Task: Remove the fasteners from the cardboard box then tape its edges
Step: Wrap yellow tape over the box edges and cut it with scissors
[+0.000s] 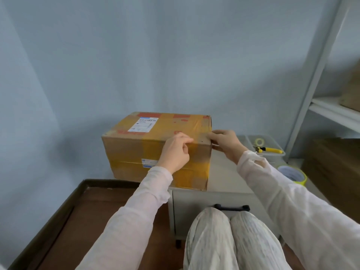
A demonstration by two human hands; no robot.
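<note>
Both hands work at the upper right front of the cardboard box (136, 152), which rests on a grey cabinet (224, 178) against the wall.

The box lies with its long axis running left to right across the view, its labelled top up and a broad face toward the person. Its left part reaches past the cabinet's edge, and what carries it there is hidden. The left hand (175, 152) has its fingers curled, thumb and forefinger pinched together on the front face just under the top edge. What sits between them is possibly a tape end or a fastener, too small to tell. The right hand (226, 145) holds the near right corner, fingers bent over the top and thumb on the side. A tape roll (292, 175) lies near the right forearm.
</note>
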